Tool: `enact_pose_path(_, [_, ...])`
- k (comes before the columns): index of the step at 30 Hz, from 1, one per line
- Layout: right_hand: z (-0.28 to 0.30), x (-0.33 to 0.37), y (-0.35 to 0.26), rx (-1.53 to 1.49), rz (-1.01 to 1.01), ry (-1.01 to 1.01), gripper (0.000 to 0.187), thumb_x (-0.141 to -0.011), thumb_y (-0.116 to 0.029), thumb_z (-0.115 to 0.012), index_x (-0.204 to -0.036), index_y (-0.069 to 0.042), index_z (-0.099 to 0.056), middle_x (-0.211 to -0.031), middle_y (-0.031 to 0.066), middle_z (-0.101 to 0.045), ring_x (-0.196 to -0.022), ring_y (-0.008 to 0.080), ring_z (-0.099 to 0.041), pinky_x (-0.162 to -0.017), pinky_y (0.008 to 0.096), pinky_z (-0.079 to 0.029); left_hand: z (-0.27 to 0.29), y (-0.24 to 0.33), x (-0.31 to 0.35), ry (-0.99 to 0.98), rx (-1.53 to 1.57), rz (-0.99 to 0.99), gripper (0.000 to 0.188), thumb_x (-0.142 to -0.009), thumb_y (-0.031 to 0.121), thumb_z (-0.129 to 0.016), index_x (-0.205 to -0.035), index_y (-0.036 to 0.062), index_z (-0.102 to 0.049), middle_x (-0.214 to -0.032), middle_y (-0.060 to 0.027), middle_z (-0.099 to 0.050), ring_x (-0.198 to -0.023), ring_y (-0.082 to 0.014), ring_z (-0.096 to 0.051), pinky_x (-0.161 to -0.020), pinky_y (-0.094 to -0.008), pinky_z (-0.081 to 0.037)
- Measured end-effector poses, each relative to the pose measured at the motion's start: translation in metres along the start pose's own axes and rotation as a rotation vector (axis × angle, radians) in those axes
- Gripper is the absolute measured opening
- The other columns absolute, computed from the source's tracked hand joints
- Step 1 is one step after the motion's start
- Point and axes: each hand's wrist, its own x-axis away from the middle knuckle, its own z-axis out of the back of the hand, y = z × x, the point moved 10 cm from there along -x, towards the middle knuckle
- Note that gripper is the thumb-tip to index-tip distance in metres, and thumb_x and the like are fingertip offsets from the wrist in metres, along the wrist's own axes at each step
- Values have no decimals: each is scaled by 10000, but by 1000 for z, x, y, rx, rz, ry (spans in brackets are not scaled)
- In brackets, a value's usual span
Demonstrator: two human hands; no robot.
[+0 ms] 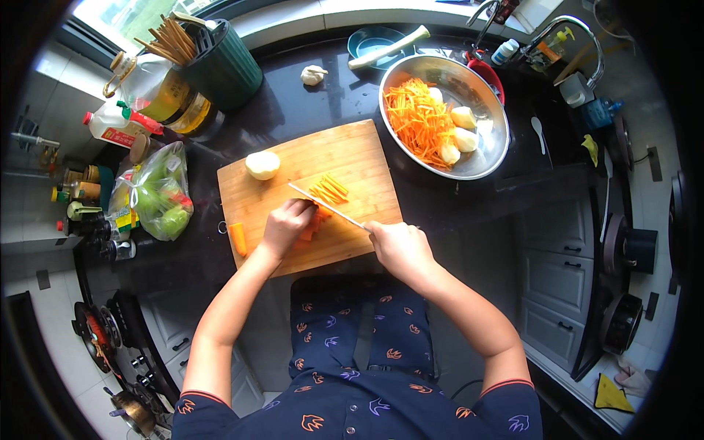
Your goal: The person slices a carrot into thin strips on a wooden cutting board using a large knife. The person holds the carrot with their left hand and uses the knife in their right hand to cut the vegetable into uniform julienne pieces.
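Note:
On the wooden cutting board (352, 154) my right hand (402, 248) is closed around the handle of a knife (330, 207), its blade seen edge-on and slanting up to the left. My left hand (288, 224) has its fingers bent and pressed down on carrot slices (313, 226) beside the blade. Just past the knife lies a small pile of cut carrot strips (329, 189). A peeled pale potato (262, 166) rests at the board's far left, and a carrot piece (237, 239) lies near its left edge.
A steel bowl (493, 147) of shredded carrot (418, 117) and peeled potatoes stands at the back right. Behind the board are a garlic bulb (313, 75) and a teal bowl (367, 45). At left sit a bag of green vegetables (163, 194), an oil jug (158, 92) and a chopstick holder (227, 70).

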Motion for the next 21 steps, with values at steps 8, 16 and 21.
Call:
enact_pose_path(8, [-14, -6, -2, 88, -27, -22, 122, -896, -94, -568, -971, -83, -663, -747, 189, -706, -717, 376, -720, -643, 482, -579, -5, -6, 2, -37, 73, 58, 249, -690, 61, -726, -933, 113, -748, -858, -42, -691, -806, -233, -700, -672, -346, -595])
enact_pose_path(16, [-20, -13, 2, 50, 19, 33, 129, -898, -93, -552, -979, -83, -652, -744, 198, -701, -720, 389, -715, -631, 486, -576, 1, -4, -3, 8, 85, 43, 111, -727, 103, -743, -808, 122, -670, -796, -40, -662, -759, -215, -690, -635, -333, -588])
enact_pose_path(21, [-5, -1, -1, 42, 7, 14, 196, -948, -140, -580, -1097, -116, -705, -728, 196, -693, -682, 390, -702, -615, 500, -565, 6, 1, -1, 30, 25, 27, 141, -723, 97, -741, -850, 116, -684, -833, -44, -676, -755, -216, -694, -637, -336, -591])
